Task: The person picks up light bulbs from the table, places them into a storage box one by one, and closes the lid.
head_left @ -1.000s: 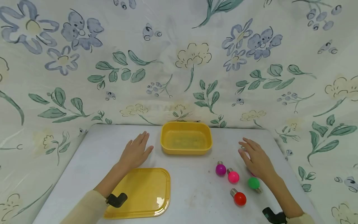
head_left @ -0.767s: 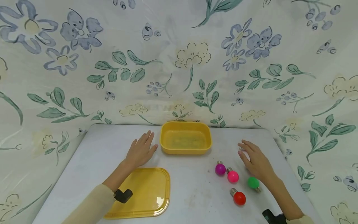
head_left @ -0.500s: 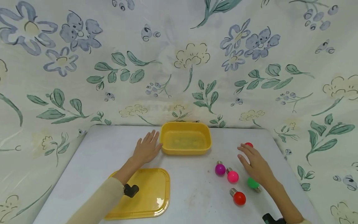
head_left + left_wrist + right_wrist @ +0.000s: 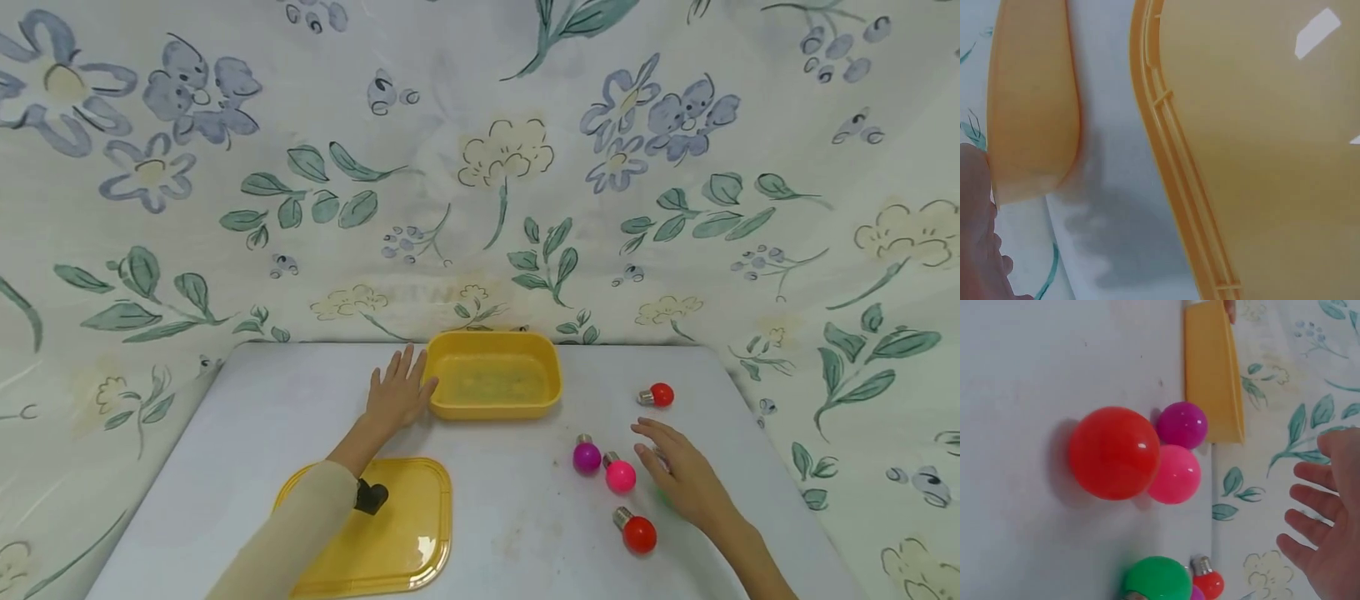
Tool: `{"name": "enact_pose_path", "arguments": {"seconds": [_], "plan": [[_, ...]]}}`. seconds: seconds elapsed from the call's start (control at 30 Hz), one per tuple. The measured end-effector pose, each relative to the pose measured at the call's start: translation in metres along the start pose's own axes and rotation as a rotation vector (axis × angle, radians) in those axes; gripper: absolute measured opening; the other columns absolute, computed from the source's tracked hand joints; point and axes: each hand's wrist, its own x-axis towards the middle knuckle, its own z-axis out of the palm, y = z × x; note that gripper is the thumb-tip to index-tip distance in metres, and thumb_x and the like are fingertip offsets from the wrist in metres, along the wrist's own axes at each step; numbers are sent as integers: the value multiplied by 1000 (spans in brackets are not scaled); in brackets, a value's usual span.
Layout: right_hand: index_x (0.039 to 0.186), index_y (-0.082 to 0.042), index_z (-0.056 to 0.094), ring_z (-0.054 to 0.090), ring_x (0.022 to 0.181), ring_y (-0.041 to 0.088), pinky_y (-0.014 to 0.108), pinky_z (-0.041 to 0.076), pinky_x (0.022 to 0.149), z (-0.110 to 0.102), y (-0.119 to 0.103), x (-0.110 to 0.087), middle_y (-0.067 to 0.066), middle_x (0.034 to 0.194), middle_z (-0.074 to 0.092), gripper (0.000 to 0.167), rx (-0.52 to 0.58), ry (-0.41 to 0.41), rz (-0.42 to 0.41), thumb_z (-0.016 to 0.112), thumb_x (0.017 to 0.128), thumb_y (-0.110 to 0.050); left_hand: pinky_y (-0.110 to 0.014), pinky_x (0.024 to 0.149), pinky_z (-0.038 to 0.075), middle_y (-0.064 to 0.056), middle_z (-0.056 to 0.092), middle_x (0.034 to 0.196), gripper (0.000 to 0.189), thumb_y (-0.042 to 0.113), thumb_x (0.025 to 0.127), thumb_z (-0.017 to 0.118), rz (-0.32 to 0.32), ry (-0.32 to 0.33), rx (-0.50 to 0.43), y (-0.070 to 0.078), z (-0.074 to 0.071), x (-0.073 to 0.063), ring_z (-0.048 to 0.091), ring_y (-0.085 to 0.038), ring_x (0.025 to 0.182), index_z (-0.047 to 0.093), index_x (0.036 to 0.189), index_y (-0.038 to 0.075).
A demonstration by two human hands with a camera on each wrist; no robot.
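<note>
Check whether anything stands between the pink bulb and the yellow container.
Yes: the purple bulb beside the pink bulb lies roughly on the straight line to the yellow container; past it, nothing visible blocks the way.

1. A plain, cream-coloured sleeve clothes the person's left arm, its cuff leaving a strip of left forearm uncovered.
2. A small black device, smooth and round-lobed, shows beside that cuff, partly hidden behind the fabric.
3. The left hand is bare.
4. Also bare are the right hand and, as far as the frame runs, the right forearm.
</note>
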Motion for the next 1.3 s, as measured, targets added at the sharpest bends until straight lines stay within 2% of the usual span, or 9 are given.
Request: {"name": "enact_pose_path", "arguments": {"seconds": [0.17,0.33,0.53,0.73,1.0,1.3], "plan": [[134,-7,61,48,131,41,58,46,97,7,-4,-14,16,140,56,37,28,-25,36,63,99,-19,-65,114,10,-21,7,164,67,43,109,30,-9,-9,26,-1,2,4,8,-41,149,14,160,3],[136,-7,60,43,135,41,59,43,100,13,-9,-28,14,139,57,38,87,-92,132,63,99,-17,-65,114,8,-20,7,165,68,44,108,29,-9,-7,50,0,3,6,8,-40,150,13,160,4],[134,-10,61,53,125,34,53,49,96,20,-11,-48,10,134,60,39,140,-125,269,67,97,-15,-64,115,7,-20,7,165,68,45,108,28,6,9,73,-2,8,7,7,-40,150,12,160,4],[131,-8,62,57,116,34,52,53,90,29,-3,-62,10,126,62,39,167,-130,351,71,93,-14,-62,116,7,-20,10,164,68,46,108,27,14,15,102,-1,8,6,8,-39,150,12,160,4],[131,-7,61,57,118,34,50,52,93,40,1,-71,11,126,63,48,187,-131,426,78,87,-15,-61,116,8,-20,8,164,68,45,108,26,12,-11,110,2,2,4,7,-39,150,12,160,3],[131,-3,61,57,115,38,52,51,93,51,-2,-73,13,124,63,55,220,-149,561,83,83,-19,-61,116,6,-20,9,165,68,45,108,26,8,-12,114,0,4,6,7,-38,150,12,160,4]]}}
